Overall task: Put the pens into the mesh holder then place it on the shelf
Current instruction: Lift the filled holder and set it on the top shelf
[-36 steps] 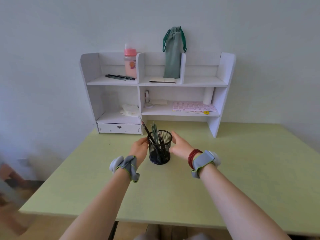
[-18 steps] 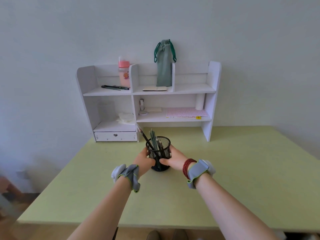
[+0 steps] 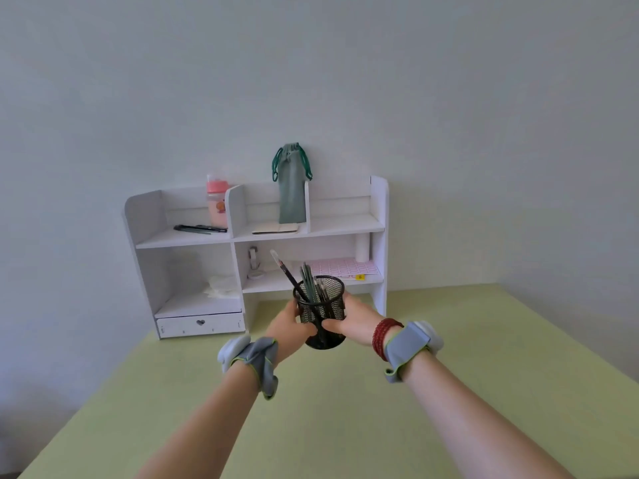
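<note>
Both hands clamp the mesh holder [image 3: 320, 314] w/ pens [image 3: 313, 288] upright: left hand [image 3: 288, 324] on its left wall, right hand [image 3: 354, 323] on its right. Shelf [image 3: 345, 228] lies straight ahead, beyond & above; holder sits off the table near its back edge

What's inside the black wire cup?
Inside the black mesh holder stand several dark and green pens, tops poking out. Their lower ends blur behind the mesh and the left hand and right hand.

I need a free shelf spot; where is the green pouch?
The green pouch stands upright in the shelf's upper middle compartment, behind a small notepad.
</note>
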The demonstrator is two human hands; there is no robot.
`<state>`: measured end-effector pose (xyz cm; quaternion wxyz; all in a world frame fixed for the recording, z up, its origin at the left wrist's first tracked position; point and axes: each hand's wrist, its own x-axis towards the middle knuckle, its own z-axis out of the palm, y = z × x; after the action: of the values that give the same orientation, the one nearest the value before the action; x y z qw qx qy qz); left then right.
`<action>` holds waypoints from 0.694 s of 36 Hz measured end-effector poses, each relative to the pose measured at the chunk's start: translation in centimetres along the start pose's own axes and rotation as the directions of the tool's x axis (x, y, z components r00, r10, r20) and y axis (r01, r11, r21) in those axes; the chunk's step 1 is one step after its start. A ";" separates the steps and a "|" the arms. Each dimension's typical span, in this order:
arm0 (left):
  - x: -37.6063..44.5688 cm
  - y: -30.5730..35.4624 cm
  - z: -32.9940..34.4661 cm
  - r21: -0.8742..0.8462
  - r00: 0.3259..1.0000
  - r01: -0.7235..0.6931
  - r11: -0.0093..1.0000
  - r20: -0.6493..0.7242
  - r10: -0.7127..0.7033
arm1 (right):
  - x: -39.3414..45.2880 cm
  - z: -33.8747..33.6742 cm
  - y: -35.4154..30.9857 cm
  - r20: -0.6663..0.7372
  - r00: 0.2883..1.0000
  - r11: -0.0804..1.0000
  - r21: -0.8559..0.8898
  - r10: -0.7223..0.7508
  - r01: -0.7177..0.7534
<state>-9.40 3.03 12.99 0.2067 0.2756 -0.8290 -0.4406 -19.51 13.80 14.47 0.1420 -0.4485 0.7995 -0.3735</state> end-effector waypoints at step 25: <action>8.9 12.1 -2.7 0.015 0.969 -0.244 0.970 -0.028 0.244 | 5.1 -11.6 -5.0 -0.208 0.968 0.987 -0.099 -0.143 0.125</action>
<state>-17.98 1.26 25.55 0.2699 0.1792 -0.8559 -0.4031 -25.78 13.48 26.54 0.0101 -0.4642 0.7931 -0.3943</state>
